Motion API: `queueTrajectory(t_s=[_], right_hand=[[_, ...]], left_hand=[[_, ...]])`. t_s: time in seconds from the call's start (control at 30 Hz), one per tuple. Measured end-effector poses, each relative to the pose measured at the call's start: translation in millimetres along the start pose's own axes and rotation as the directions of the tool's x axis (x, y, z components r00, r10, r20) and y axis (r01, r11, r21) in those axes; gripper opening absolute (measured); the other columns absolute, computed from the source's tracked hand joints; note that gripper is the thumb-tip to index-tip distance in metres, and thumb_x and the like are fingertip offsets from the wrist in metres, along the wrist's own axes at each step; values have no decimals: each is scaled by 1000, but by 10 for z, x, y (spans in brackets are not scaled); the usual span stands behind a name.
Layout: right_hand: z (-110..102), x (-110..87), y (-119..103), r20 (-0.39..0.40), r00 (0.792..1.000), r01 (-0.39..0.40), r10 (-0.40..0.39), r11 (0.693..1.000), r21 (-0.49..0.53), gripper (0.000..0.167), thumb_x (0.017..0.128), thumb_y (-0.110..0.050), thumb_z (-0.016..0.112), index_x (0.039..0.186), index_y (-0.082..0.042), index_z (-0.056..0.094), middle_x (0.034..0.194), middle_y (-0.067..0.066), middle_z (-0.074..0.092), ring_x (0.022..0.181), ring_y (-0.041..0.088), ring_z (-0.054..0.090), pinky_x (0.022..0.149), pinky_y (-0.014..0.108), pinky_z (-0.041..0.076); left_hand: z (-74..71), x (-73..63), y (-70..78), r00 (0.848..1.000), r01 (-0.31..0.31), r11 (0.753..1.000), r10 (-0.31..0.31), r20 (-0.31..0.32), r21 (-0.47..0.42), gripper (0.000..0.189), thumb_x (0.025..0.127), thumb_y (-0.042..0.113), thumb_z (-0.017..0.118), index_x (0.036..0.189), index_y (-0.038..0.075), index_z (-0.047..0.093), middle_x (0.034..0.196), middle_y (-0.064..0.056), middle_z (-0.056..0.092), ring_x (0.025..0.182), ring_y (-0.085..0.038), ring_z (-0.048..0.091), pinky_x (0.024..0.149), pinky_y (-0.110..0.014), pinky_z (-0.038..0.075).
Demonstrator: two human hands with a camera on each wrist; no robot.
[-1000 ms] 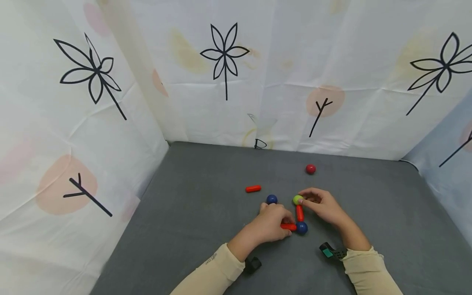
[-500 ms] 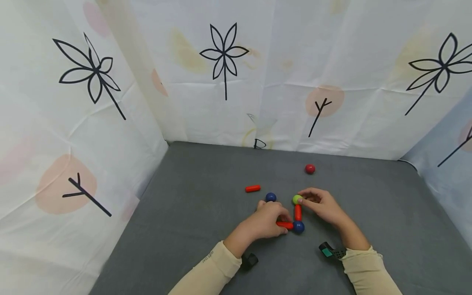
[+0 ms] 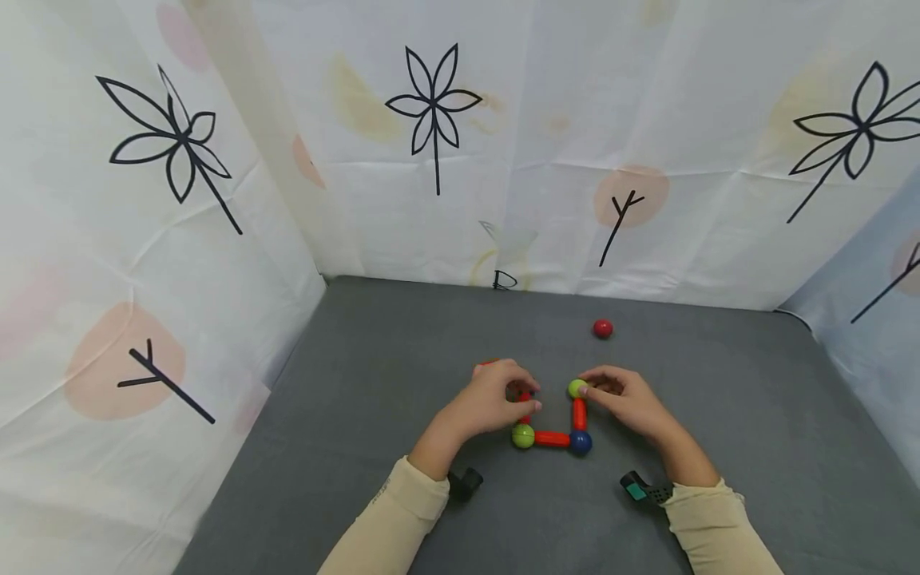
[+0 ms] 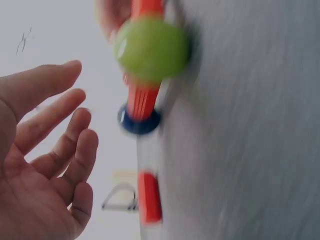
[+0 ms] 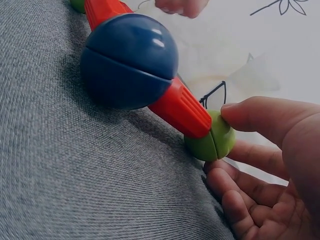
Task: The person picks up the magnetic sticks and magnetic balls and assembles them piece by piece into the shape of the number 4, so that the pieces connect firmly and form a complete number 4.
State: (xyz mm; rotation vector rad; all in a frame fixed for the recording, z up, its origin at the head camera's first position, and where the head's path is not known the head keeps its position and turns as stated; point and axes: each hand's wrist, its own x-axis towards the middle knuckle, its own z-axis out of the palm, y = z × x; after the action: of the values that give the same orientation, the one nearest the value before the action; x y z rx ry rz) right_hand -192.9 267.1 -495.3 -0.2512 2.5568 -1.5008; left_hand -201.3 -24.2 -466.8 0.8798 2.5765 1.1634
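Head view, working from the left: a white cloth (image 3: 43,200) printed with line-drawn plants rises beside the grey bench (image 3: 359,415). First on the bench comes the loose red rod (image 3: 490,362), only a sliver of it showing past the knuckles of the left hand (image 3: 492,402). I judge this to be the relation that counts for a reach: the rod lies just beyond the left hand, its long axis running roughly sideways along the bench's far edge in the left wrist view, and the left hand is clearly the nearer one. That hand is spread, thumb and fingers well parted, with nothing in its hold.

Next is a three-sided frame (image 3: 552,439), open on the side away from the person. Its left side rod (image 3: 525,418) runs from the left green ball (image 3: 523,436), partly behind the thumb, to a far blue ball (image 4: 139,127) that the head view hides. A cross rod joins the left green ball to the corner blue ball (image 3: 580,442); from there the right side rod (image 3: 579,414) leads away to the right green ball (image 3: 575,388). Well beyond sits a red ball (image 3: 602,328), apart. Rightmost, the right hand (image 3: 634,401) pinches the right green ball between thumb and fingers.
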Motion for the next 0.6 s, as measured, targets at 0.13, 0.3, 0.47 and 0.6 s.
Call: queueTrajectory(t_s=[0.13,0.3,0.47,0.6], right_hand=[[1,-3,-11,4,1000,0,0,1000,2,31,103,-23,73,126,-2,72,118,16,74,92,14,68,75,26,53],[2,-5,-15,-3,1000,-3,3,1000,-5,31,103,-23,73,126,-2,72,118,16,74,91,14,67,75,26,52],[0,-1,-13,-6,1000,-10,10,1000,-5,31,103,-23,73,125,-1,72,116,17,74,89,15,66,73,26,51],[1,-2,-15,0,1000,-9,9,1000,2,31,103,-21,73,126,-1,72,116,18,74,89,15,66,74,26,52]], left_hand=[[-201,-44,-157,987,52,997,-60,-148,-61,16,99,24,78,112,15,81,111,-3,72,103,-22,66,105,-52,40],[-355,-85,-324,954,129,984,-158,-254,-127,14,98,22,79,110,15,80,111,-6,70,102,-25,67,94,-45,55],[-384,-90,-437,937,216,966,-246,-250,-139,25,99,24,78,119,9,78,122,-10,70,111,-30,67,97,-48,57],[-363,-81,-501,931,281,950,-304,-203,-137,33,98,25,78,127,9,75,129,-11,69,116,-29,67,100,-50,56]])
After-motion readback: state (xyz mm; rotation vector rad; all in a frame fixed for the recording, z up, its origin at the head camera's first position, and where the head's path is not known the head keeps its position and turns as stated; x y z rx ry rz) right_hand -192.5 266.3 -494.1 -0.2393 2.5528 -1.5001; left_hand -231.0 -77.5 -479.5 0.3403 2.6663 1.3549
